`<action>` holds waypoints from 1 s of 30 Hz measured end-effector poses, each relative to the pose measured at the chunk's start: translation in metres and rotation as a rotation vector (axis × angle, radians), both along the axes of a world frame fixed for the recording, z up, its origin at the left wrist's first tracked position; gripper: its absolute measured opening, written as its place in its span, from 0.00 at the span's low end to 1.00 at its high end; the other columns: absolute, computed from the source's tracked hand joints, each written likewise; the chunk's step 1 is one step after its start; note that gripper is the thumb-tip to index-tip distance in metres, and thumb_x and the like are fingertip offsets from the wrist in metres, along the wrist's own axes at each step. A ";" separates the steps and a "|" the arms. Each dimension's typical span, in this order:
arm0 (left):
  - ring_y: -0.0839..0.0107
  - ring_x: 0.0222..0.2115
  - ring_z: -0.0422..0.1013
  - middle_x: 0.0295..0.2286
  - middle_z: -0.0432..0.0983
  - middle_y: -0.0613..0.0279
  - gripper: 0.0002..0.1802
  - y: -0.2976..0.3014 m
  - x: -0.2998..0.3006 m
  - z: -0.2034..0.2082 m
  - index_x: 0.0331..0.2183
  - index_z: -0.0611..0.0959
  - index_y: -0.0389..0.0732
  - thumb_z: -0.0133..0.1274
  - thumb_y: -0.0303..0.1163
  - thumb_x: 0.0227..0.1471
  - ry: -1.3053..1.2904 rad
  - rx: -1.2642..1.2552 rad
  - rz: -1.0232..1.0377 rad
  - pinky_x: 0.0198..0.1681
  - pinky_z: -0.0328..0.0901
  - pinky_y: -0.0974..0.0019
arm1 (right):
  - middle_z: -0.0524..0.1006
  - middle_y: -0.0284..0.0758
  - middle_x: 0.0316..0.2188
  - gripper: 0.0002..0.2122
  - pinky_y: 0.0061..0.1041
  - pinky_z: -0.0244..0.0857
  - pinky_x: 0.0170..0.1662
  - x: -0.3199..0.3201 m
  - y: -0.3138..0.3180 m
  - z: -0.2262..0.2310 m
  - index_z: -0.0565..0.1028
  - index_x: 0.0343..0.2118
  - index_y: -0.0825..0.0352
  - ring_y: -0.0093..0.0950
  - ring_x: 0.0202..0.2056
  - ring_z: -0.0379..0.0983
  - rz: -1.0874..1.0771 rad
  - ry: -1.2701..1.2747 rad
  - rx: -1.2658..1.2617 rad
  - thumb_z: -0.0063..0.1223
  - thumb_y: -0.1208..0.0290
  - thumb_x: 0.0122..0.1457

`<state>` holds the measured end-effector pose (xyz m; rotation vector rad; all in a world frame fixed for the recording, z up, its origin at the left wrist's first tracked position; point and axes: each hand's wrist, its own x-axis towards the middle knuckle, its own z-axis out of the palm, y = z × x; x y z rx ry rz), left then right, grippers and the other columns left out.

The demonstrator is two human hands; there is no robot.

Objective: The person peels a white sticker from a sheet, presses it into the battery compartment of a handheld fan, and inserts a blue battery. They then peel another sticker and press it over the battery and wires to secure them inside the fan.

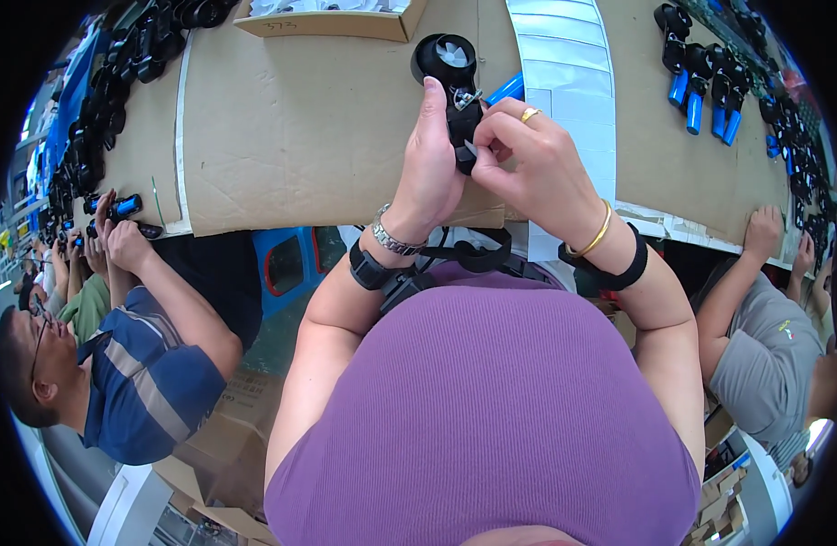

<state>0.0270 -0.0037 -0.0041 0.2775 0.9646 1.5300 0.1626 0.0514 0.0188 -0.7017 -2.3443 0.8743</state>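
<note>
My left hand (430, 168) is closed around the lower body of a small black fan unit (462, 123). Its round head at the far end shows a pale bladed wheel (452, 53), and a bit of bare metal or circuitry shows in its middle. Bent over the near end of the unit, my right hand (527, 155) pinches a small pale piece (471, 147) against or close to the black casing; its kind is too small to tell. A blue cylinder (506, 89) lies just beyond the right fingers, and whether it joins the unit is hidden.
Overlapping white sheets (568, 55) run down the cardboard-covered table (282, 136). An open carton (332, 25) with white pieces stands at the far side. Several black units with blue handles (694, 114) lie right; more black parts (81, 136) line the left. Co-workers (154, 364) sit either side.
</note>
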 end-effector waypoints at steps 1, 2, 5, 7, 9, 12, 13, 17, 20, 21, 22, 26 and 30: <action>0.73 0.32 0.75 0.31 0.77 0.62 0.35 0.001 -0.002 -0.004 0.41 0.78 0.37 0.31 0.60 0.71 -0.003 -0.001 0.008 0.40 0.72 0.67 | 0.76 0.33 0.29 0.05 0.21 0.71 0.34 0.000 0.003 0.001 0.76 0.32 0.71 0.25 0.28 0.76 -0.011 0.017 -0.085 0.59 0.82 0.53; 0.73 0.31 0.74 0.30 0.77 0.62 0.35 0.001 -0.004 -0.007 0.41 0.77 0.38 0.31 0.61 0.71 -0.006 -0.002 0.016 0.38 0.72 0.66 | 0.76 0.31 0.29 0.04 0.19 0.70 0.33 0.001 0.006 0.002 0.76 0.32 0.71 0.21 0.27 0.75 -0.021 0.034 -0.169 0.59 0.82 0.54; 0.73 0.29 0.74 0.29 0.76 0.62 0.35 0.000 -0.011 -0.013 0.40 0.77 0.38 0.31 0.61 0.71 -0.029 -0.011 0.012 0.35 0.72 0.66 | 0.77 0.29 0.28 0.02 0.16 0.69 0.34 0.001 0.027 0.012 0.76 0.32 0.71 0.17 0.28 0.74 -0.079 0.075 -0.360 0.57 0.80 0.57; 0.72 0.26 0.73 0.27 0.75 0.62 0.35 -0.003 -0.014 -0.012 0.40 0.76 0.38 0.30 0.62 0.71 -0.075 -0.039 -0.037 0.33 0.72 0.66 | 0.78 0.28 0.28 0.02 0.15 0.69 0.34 -0.006 0.043 0.021 0.77 0.33 0.71 0.14 0.29 0.74 -0.110 0.100 -0.445 0.57 0.79 0.58; 0.72 0.26 0.73 0.27 0.74 0.62 0.35 -0.003 -0.015 -0.012 0.40 0.76 0.38 0.30 0.62 0.70 -0.079 -0.033 -0.039 0.32 0.72 0.66 | 0.79 0.27 0.29 0.03 0.15 0.69 0.35 -0.021 0.070 0.029 0.78 0.35 0.71 0.13 0.30 0.73 -0.134 0.094 -0.276 0.57 0.78 0.60; 0.72 0.24 0.72 0.26 0.73 0.62 0.36 -0.004 -0.015 -0.015 0.41 0.76 0.37 0.30 0.62 0.70 -0.094 -0.037 -0.050 0.31 0.71 0.66 | 0.80 0.33 0.27 0.04 0.20 0.70 0.35 -0.056 0.101 0.052 0.79 0.34 0.71 0.20 0.30 0.76 -0.145 0.101 -0.145 0.58 0.76 0.58; 0.72 0.24 0.72 0.26 0.74 0.62 0.36 -0.005 -0.015 -0.017 0.41 0.76 0.37 0.30 0.62 0.70 -0.095 -0.037 -0.051 0.31 0.71 0.66 | 0.80 0.39 0.26 0.05 0.24 0.71 0.34 -0.072 0.108 0.059 0.79 0.32 0.71 0.28 0.29 0.78 -0.149 0.099 -0.119 0.59 0.75 0.55; 0.72 0.25 0.72 0.26 0.74 0.62 0.36 -0.010 -0.014 -0.014 0.41 0.76 0.37 0.30 0.63 0.70 -0.090 -0.033 -0.063 0.31 0.71 0.66 | 0.80 0.45 0.24 0.07 0.30 0.73 0.33 -0.122 0.154 0.047 0.80 0.30 0.72 0.37 0.27 0.80 -0.048 0.154 0.152 0.60 0.73 0.52; 0.72 0.24 0.72 0.26 0.74 0.61 0.36 -0.010 -0.013 -0.013 0.41 0.76 0.37 0.30 0.63 0.70 -0.083 -0.042 -0.093 0.31 0.71 0.67 | 0.80 0.46 0.25 0.07 0.31 0.73 0.33 -0.146 0.194 0.017 0.81 0.31 0.72 0.38 0.27 0.81 -0.040 0.089 0.239 0.60 0.74 0.51; 0.72 0.25 0.72 0.26 0.74 0.61 0.36 -0.011 -0.013 -0.013 0.41 0.76 0.37 0.30 0.63 0.70 -0.079 -0.050 -0.093 0.31 0.71 0.67 | 0.81 0.47 0.25 0.07 0.32 0.74 0.34 -0.152 0.195 0.015 0.81 0.31 0.72 0.39 0.28 0.81 -0.029 0.054 0.272 0.59 0.74 0.51; 0.72 0.25 0.72 0.26 0.74 0.61 0.36 -0.012 -0.014 -0.013 0.41 0.76 0.37 0.30 0.63 0.70 -0.075 -0.058 -0.097 0.32 0.71 0.67 | 0.81 0.47 0.25 0.07 0.32 0.74 0.34 -0.152 0.195 0.013 0.81 0.31 0.72 0.39 0.28 0.81 -0.027 0.055 0.275 0.59 0.74 0.51; 0.72 0.25 0.72 0.27 0.74 0.61 0.37 -0.008 -0.016 -0.014 0.40 0.76 0.38 0.30 0.63 0.70 -0.102 -0.029 -0.111 0.32 0.72 0.67 | 0.82 0.49 0.28 0.07 0.35 0.75 0.36 -0.136 0.195 0.015 0.82 0.32 0.71 0.39 0.31 0.83 -0.012 0.126 0.378 0.58 0.74 0.52; 0.71 0.25 0.72 0.27 0.74 0.61 0.37 -0.011 -0.021 -0.015 0.40 0.76 0.38 0.29 0.63 0.70 -0.143 -0.020 -0.083 0.32 0.72 0.66 | 0.85 0.44 0.31 0.08 0.37 0.75 0.43 -0.087 0.125 0.056 0.84 0.35 0.70 0.37 0.38 0.84 -0.041 0.049 -0.209 0.57 0.71 0.57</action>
